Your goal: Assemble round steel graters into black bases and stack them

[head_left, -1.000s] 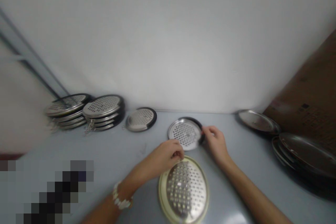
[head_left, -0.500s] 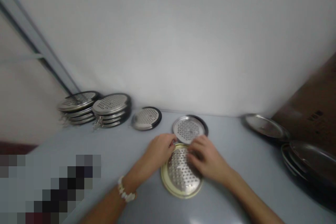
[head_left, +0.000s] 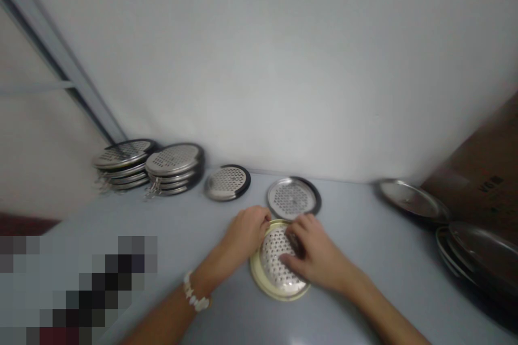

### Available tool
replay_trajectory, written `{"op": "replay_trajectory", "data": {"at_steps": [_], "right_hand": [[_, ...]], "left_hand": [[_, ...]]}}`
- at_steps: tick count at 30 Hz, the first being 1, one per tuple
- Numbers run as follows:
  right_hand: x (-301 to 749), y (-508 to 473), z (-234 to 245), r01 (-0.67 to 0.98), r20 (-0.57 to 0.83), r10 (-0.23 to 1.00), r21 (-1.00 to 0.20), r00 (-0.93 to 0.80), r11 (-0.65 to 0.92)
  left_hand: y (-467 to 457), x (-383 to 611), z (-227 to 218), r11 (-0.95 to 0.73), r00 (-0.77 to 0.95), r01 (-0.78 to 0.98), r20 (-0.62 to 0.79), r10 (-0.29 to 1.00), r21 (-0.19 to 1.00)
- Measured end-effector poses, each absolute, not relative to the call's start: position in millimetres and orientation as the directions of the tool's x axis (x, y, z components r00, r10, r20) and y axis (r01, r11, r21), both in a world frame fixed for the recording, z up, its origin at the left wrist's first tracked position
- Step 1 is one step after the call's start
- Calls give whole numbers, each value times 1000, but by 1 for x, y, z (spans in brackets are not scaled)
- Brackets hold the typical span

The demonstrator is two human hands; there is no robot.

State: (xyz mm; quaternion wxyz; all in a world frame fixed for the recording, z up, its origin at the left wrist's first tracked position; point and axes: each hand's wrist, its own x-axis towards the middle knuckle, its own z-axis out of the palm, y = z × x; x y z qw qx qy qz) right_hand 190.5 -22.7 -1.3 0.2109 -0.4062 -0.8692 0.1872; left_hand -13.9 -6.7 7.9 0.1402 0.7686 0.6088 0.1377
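Note:
A round metal grater (head_left: 283,267) with a perforated, raised-tooth face lies on the grey tabletop, set in a pale yellow rim. On its upper left edge, my left hand (head_left: 246,232) has its fingers closed on the rim; the fingertips are partly hidden. My right hand (head_left: 319,253) curls over the right side, with the thumb on the toothed face and the fingers bent around the far right edge. Just beyond, a second round grater (head_left: 293,198) with a dark band along its edge lies flat. The right palm hides part of the near grater.
Two stacks of round graters, the left stack (head_left: 125,156) and the right stack (head_left: 174,159), stand by the wall. A single grater (head_left: 226,182) lies beside them. At right are a round metal lid (head_left: 410,199), more stacked dark round pieces (head_left: 481,253) and a brown carton (head_left: 481,156).
My right hand has shifted slightly left over the grater face, its thumb further in. My left hand stays at the rim. The view has moved slightly.

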Motion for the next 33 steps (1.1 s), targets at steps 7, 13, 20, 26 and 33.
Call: {"op": "replay_trajectory", "data": {"at_steps": [7,13,20,26,33], "right_hand": [[189,-24,-1,617,212,789,-520,-577,591],[189,-23,0,621,208,794,-523,-571,584],[189,-22,-1,621,209,801,-535,-561,573],[190,-22,0,632,183,789,-506,-586,587],[190,-22,2,643,172,795,-501,-582,579]], "left_hand": [[-6,-13,7,-212,216,898,35,976,385],[-7,-13,5,-209,213,903,32,977,375],[-7,-13,4,-222,227,908,29,974,355],[-7,-14,3,-235,236,904,39,971,357],[-7,-14,3,-241,242,899,43,969,366]]}}
